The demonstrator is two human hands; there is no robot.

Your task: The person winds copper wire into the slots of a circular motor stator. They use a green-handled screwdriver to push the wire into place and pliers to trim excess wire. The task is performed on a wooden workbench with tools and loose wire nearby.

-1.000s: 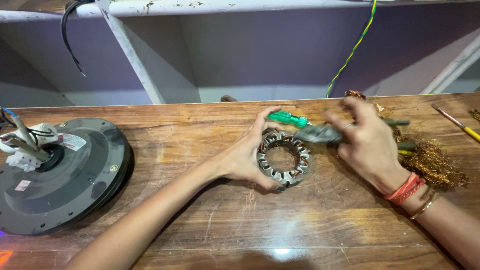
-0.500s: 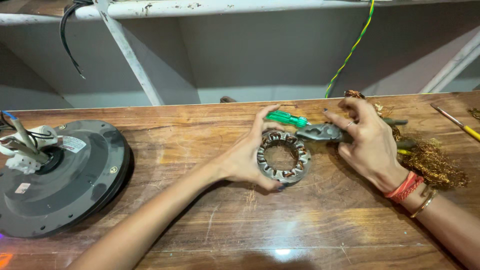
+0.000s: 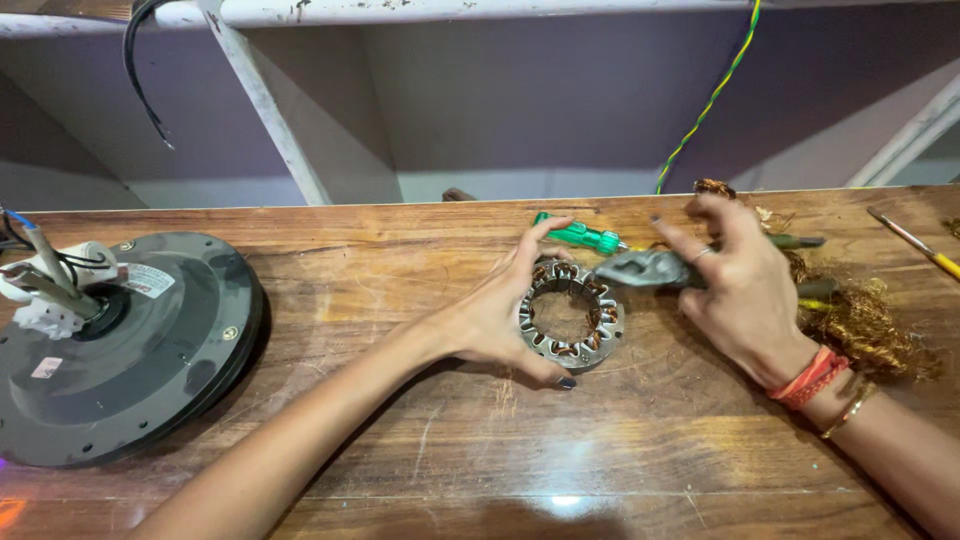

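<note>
A round metal stator ring (image 3: 572, 316) with copper windings lies flat on the wooden table (image 3: 400, 420). My left hand (image 3: 505, 310) cups its left side, thumb at the near rim and a finger at the far rim. My right hand (image 3: 740, 285) grips grey pliers (image 3: 640, 268), whose jaws point left over the ring's far right edge. A green-handled screwdriver (image 3: 580, 235) lies just behind the ring.
A dark round fan motor housing (image 3: 140, 350) with white wiring sits at the table's left. A heap of loose copper wire (image 3: 865, 325) lies behind my right wrist. A yellow-handled tool (image 3: 915, 242) rests at the far right. A green-yellow cable (image 3: 705, 100) hangs from above.
My right hand with the pliers has shifted slightly left and steadied by the ring's far right edge. My left hand stays on the ring.
</note>
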